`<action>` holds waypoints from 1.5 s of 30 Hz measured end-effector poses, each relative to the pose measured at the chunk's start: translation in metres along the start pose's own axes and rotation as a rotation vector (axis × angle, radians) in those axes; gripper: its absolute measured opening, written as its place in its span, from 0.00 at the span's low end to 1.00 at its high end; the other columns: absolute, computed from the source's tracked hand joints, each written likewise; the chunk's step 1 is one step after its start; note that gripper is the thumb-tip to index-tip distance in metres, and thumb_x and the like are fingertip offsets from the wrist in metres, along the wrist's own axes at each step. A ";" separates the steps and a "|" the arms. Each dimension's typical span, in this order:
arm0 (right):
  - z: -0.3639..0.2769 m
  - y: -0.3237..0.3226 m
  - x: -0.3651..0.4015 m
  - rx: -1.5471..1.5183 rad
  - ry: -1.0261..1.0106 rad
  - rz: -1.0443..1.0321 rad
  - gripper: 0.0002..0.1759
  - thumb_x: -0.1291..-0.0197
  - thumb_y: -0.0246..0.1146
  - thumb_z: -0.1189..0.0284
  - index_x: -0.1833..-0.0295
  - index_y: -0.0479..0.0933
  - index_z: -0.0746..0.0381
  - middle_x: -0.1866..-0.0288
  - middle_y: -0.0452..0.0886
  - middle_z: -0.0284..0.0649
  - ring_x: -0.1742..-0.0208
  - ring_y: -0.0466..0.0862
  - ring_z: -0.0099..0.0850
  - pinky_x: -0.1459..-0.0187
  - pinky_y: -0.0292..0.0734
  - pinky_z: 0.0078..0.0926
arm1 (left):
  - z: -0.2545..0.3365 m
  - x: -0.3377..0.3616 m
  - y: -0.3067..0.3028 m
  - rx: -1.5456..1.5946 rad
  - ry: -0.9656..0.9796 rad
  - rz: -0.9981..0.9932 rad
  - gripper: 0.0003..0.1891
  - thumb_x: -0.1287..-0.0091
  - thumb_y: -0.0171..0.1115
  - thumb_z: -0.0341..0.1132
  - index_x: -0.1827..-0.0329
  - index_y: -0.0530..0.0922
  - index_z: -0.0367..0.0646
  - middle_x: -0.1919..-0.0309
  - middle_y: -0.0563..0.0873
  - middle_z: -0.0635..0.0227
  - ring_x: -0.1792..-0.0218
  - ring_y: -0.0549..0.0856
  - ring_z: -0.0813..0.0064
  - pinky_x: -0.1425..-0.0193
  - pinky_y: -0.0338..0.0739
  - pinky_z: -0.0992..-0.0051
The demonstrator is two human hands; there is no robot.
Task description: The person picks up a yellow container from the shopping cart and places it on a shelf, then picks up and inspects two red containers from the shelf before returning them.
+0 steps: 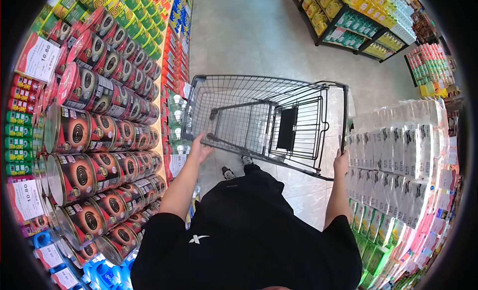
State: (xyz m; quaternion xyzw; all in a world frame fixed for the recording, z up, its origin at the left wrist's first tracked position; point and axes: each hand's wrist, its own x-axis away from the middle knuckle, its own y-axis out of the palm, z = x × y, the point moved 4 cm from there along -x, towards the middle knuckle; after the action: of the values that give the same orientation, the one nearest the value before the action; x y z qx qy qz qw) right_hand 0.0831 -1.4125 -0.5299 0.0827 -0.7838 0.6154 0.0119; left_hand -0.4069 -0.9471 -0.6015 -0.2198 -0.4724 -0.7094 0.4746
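A grey wire shopping cart [286, 128] stands crosswise in front of me, its basket holding nothing that I can see. The black panel of its fold-down seat faces up near the right end. My left hand [200, 148] is closed on the basket's near edge, toward the left end. At the opposite end, my right hand [341, 162] grips the near corner of the cart by the handle. Some fingers of both hands are hidden by the cart's frame.
Shelves of red and black cylindrical tins [77, 131] line my left, with price tags [42, 58] along them. Close on my right rise stacked white plastic-wrapped packs [383, 149]. Farther off is a dark shelf unit [356, 36] with yellow and green bottles. Grey floor [239, 36] stretches ahead.
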 end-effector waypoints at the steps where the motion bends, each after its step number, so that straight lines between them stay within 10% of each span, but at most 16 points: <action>1: -0.002 0.003 0.000 -0.015 0.001 -0.014 0.29 0.26 0.56 0.49 0.33 0.71 0.60 0.42 0.83 0.62 0.42 0.84 0.59 0.42 0.77 0.55 | 0.012 0.000 0.007 -0.004 0.015 0.014 0.39 0.26 0.60 0.55 0.18 0.60 0.44 0.21 0.67 0.57 0.22 0.66 0.53 0.20 0.54 0.45; 4: -0.008 0.008 -0.007 -0.077 0.018 0.014 0.28 0.27 0.57 0.48 0.39 0.74 0.62 0.47 0.86 0.59 0.42 0.84 0.60 0.42 0.76 0.54 | 0.039 0.008 0.049 -0.182 0.190 0.222 0.40 0.26 0.61 0.55 0.18 0.61 0.41 0.22 0.68 0.52 0.22 0.66 0.53 0.19 0.56 0.53; 8: -0.037 0.018 0.004 -0.236 0.123 -0.009 0.28 0.27 0.58 0.48 0.39 0.75 0.62 0.47 0.86 0.60 0.41 0.82 0.61 0.39 0.75 0.55 | 0.034 0.009 0.102 -0.852 0.449 -0.016 0.38 0.27 0.64 0.54 0.21 0.66 0.39 0.18 0.60 0.45 0.18 0.59 0.54 0.18 0.55 0.62; 11: -0.039 0.062 0.000 -0.641 0.249 -0.221 0.21 0.28 0.63 0.57 0.46 0.70 0.64 0.71 0.78 0.44 0.74 0.83 0.38 0.74 0.80 0.38 | 0.014 0.048 0.158 -1.003 0.487 -0.067 0.36 0.26 0.63 0.53 0.21 0.68 0.42 0.18 0.58 0.44 0.17 0.59 0.55 0.17 0.54 0.63; 13: -0.070 0.059 0.027 -0.982 0.314 -0.431 0.17 0.27 0.63 0.61 0.48 0.67 0.61 0.74 0.72 0.37 0.78 0.79 0.30 0.79 0.77 0.31 | -0.004 0.055 0.175 -1.066 0.514 -0.193 0.35 0.25 0.62 0.53 0.21 0.68 0.43 0.18 0.58 0.42 0.17 0.59 0.53 0.17 0.54 0.63; 21: -0.201 0.071 0.127 -1.117 0.217 -0.794 0.16 0.26 0.58 0.62 0.47 0.66 0.63 0.64 0.84 0.43 0.69 0.88 0.37 0.66 0.88 0.39 | -0.047 0.087 0.222 -1.415 0.588 -0.500 0.32 0.24 0.61 0.48 0.20 0.66 0.46 0.18 0.58 0.43 0.17 0.57 0.51 0.16 0.53 0.63; 25: -0.256 0.086 0.165 -1.053 0.120 -1.016 0.19 0.25 0.59 0.55 0.43 0.69 0.59 0.55 0.85 0.42 0.53 0.87 0.36 0.55 0.86 0.40 | -0.049 0.070 0.206 -1.857 0.701 -0.344 0.40 0.30 0.63 0.57 0.21 0.67 0.44 0.23 0.69 0.48 0.20 0.63 0.49 0.16 0.47 0.45; 28: -0.283 0.084 0.185 -0.907 0.077 -1.279 0.17 0.25 0.60 0.57 0.45 0.74 0.60 0.55 0.87 0.39 0.53 0.88 0.34 0.53 0.85 0.42 | -0.017 0.076 0.194 -2.204 0.646 -0.120 0.32 0.38 0.66 0.59 0.41 0.84 0.43 0.47 0.88 0.55 0.33 0.77 0.55 0.16 0.46 0.43; 30: -0.290 0.077 0.164 -0.587 -0.439 -0.905 0.18 0.26 0.62 0.58 0.47 0.76 0.62 0.54 0.87 0.42 0.54 0.88 0.37 0.55 0.83 0.40 | 0.001 0.073 0.176 -2.224 0.751 0.045 0.22 0.40 0.68 0.56 0.59 0.91 0.44 0.61 0.91 0.59 0.41 0.81 0.60 0.16 0.48 0.46; 35: -0.321 -0.007 0.130 -0.154 -1.155 0.101 0.25 0.46 0.75 0.61 0.44 0.78 0.56 0.38 0.78 0.44 0.33 0.74 0.49 0.40 0.73 0.51 | 0.042 0.072 0.140 -2.124 0.780 0.087 0.17 0.41 0.71 0.49 0.61 0.91 0.45 0.61 0.91 0.57 0.38 0.79 0.57 0.15 0.50 0.49; 45: -0.296 0.042 0.104 0.347 -1.283 -0.475 0.23 0.44 0.73 0.51 0.53 0.81 0.56 0.63 0.88 0.40 0.57 0.88 0.45 0.56 0.79 0.47 | 0.028 0.116 0.090 -2.255 0.910 0.040 0.24 0.42 0.72 0.46 0.45 0.85 0.43 0.56 0.90 0.53 0.36 0.79 0.54 0.15 0.49 0.49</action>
State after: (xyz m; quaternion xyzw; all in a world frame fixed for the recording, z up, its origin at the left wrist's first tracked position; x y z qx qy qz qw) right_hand -0.0505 -1.1287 -0.4862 0.5989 -0.4872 0.5420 -0.3319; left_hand -0.3838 -0.9863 -0.4589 -0.2473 0.6228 -0.7269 0.1503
